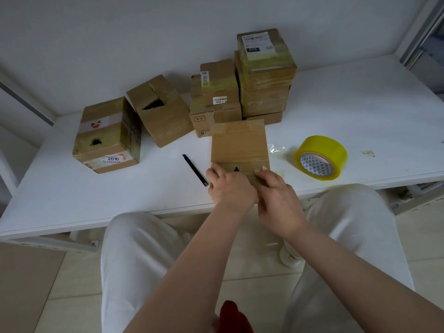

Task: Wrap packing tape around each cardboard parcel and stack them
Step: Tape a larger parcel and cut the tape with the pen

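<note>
At frame centre a parcel lies on the table; knife left, tape roll right, stacked boxes behind.
</note>
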